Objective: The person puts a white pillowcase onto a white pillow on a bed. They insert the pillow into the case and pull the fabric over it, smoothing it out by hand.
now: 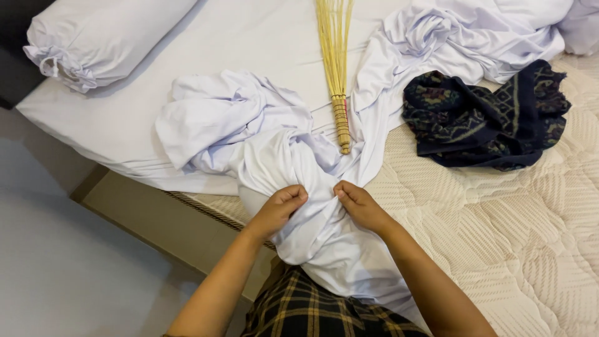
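Both hands grip a bunched white sheet at the near corner of the mattress. The left hand is curled into a fist, fingers tucked into a fold of the cloth; the right hand is likewise closed, pinching the fabric just beside the left, knuckles nearly facing each other with a narrow ridge of cloth between them. The sheet hangs down over the mattress corner toward the person's plaid garment and spreads upward in loose heaps, one mass to the left and a long strip running up to the right. The right half of the mattress lies bare, showing cream quilted ticking; the left half is covered by flat white fabric. A stick broom of pale yellow straws lies on the bed, its bound handle end pointing toward the hands and resting against the gathered sheet. A dark patterned cloth sits crumpled on the bare mattress, well to the right of the hands. A white bolster with a gathered end lies at the upper left. Grey floor shows at lower left.
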